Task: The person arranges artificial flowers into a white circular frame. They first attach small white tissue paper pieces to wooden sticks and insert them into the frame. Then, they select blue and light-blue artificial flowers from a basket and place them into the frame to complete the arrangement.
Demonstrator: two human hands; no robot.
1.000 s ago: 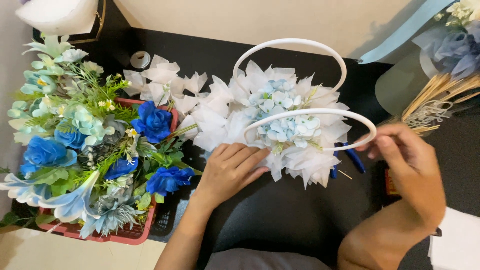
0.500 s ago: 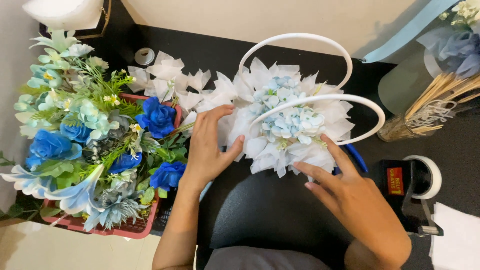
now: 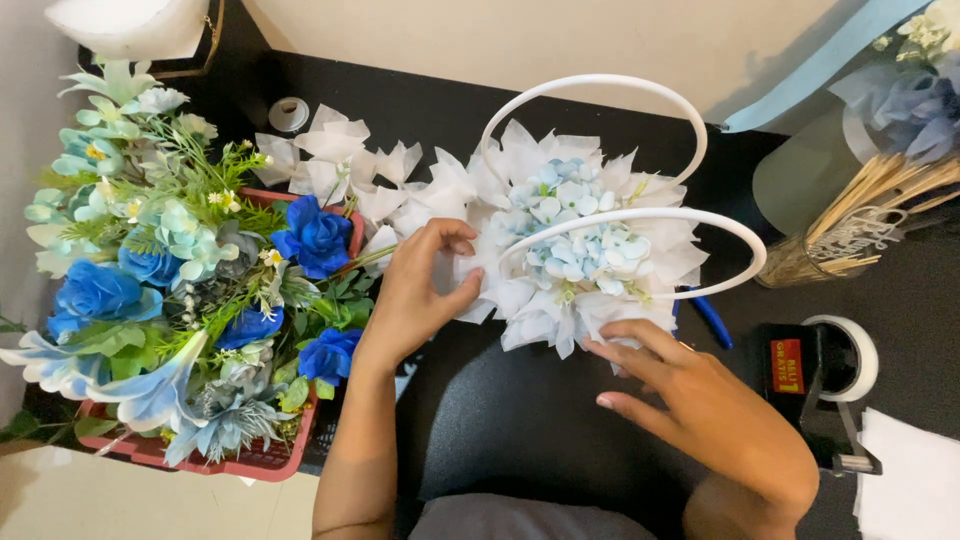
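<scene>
A white paper flower arrangement (image 3: 575,250) with pale blue blossoms in its middle lies on the black table, under two white hoop handles (image 3: 640,215). My left hand (image 3: 420,285) pinches a white paper petal at the arrangement's left edge. My right hand (image 3: 690,395) rests at the lower front edge, fingertips touching the bottom white petals. More folded white paper petals (image 3: 350,165) lie loose to the upper left of it.
A red basket (image 3: 225,462) full of blue roses, pale lilies and green leaves stands at the left. A black tape dispenser (image 3: 820,375) sits at the right, a glass jar of wooden sticks (image 3: 860,215) behind it, white paper (image 3: 910,480) at lower right.
My left hand slid from the arrangement's front up to its left edge. My right hand came in from the right handle end to the lower front petals.
</scene>
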